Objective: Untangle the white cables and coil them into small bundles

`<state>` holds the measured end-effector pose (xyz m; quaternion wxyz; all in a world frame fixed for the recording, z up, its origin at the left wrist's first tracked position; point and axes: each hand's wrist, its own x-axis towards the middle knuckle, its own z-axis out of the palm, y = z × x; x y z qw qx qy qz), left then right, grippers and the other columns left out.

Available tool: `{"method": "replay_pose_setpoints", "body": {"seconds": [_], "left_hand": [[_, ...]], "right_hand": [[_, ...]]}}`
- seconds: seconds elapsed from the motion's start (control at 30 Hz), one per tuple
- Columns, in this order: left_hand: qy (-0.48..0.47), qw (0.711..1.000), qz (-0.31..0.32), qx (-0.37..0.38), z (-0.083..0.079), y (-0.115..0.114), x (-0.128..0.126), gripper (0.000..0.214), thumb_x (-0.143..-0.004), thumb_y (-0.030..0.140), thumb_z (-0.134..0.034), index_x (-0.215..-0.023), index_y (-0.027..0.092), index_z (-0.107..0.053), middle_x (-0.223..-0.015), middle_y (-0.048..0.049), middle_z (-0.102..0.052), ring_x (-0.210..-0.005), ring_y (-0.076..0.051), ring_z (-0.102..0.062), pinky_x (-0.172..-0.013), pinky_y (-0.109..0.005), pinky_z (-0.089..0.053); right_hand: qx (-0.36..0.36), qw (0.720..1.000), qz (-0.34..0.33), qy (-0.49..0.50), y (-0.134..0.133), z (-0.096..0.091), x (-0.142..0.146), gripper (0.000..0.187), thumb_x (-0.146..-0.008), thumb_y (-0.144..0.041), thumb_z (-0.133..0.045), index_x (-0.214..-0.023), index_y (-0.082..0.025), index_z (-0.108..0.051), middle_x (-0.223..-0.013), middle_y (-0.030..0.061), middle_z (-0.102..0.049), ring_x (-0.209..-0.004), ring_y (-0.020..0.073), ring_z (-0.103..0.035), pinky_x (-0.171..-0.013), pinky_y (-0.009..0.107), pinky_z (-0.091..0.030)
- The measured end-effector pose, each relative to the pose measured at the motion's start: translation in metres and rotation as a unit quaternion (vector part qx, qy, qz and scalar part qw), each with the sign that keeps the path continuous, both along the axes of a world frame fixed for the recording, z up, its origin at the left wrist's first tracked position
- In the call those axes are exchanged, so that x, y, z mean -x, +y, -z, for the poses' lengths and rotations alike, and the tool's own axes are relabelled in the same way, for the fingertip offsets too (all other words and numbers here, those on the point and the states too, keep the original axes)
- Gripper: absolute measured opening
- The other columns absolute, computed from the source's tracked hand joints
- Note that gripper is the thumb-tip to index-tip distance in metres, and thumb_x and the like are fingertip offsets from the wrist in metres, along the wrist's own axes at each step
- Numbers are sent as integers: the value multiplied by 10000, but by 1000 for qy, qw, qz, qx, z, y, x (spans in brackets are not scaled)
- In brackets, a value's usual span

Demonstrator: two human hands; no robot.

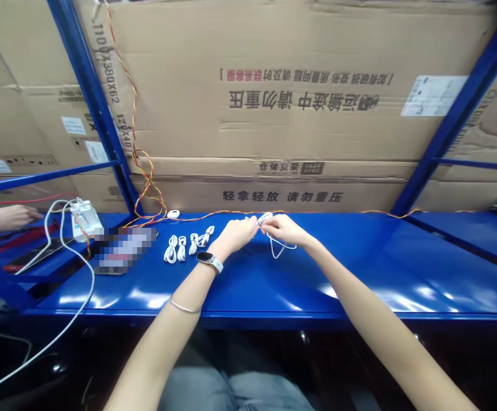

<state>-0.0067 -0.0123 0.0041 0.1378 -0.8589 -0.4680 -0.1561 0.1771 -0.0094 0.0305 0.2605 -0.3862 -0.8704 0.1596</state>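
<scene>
Four coiled cables (170, 251) (plus one held cable (265, 217)) — one watch (205, 258), one bracelet (184, 309).

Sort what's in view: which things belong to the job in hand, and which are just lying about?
Part of the job, it seems:
white cable, pinched by left hand and right hand
coiled cables

Probably just lying about:
power strip
red-yellow wire
pixelated flat object
small white object

Printed cardboard (308, 137) lines the far side — white label (435, 96) at right, twisted red-and-yellow wire (134, 97) down the left. Nearer, at left, a white power strip (84, 218) — a pixelated object (126, 251) beside it.
</scene>
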Motion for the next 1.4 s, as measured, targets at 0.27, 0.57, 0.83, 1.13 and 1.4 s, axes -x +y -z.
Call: {"method": "replay_pose_setpoints", "body": {"seconds": [0.27,0.57,0.83,1.13,1.4], "left_hand": [[14,998,-44,-31,3,-3,-10,286,-983,283,-344,-1069,106,-551,-924,-182,-680,-818,-263,-695,-663,-296,-463],[-24,996,-89,-7,0,-2,-8,346,-978,393,-362,-1082,127,-557,-912,-156,-702,-845,-264,-700,-688,-302,-473],[-27,996,-83,17,-1,-3,-4,321,-985,331,-329,-1061,137,-573,-904,-132,-709,-854,-232,-696,-707,-277,-461],[11,998,33,44,0,-4,-8,337,-974,336,-352,-990,156,-636,-895,-132,-704,-821,-247,-686,-713,-303,-465],[21,999,30,23,0,-6,-11,319,-969,331,-382,-1075,129,-605,-959,-150,-696,-843,-221,-676,-736,-284,-463]], "right_hand": [[59,996,37,47,-8,1,8,206,-780,-203,-468,-633,-158,-605,-490,-29,-489,-457,93,-406,-511,232,-322],[-38,998,38,26,-8,4,12,283,-864,-317,-494,-679,-159,-638,-539,1,-566,-510,117,-472,-546,235,-308],[-232,966,52,-100,-8,7,8,273,-950,-275,-440,-798,-173,-643,-840,85,-652,-734,172,-538,-661,276,-308],[-215,976,1,33,4,7,0,225,-913,-357,-498,-767,-185,-508,-849,60,-563,-810,182,-470,-750,312,-369],[170,952,-21,255,10,14,0,303,-731,-427,-655,-788,-177,-494,-646,-47,-489,-576,91,-427,-547,226,-319]]}}
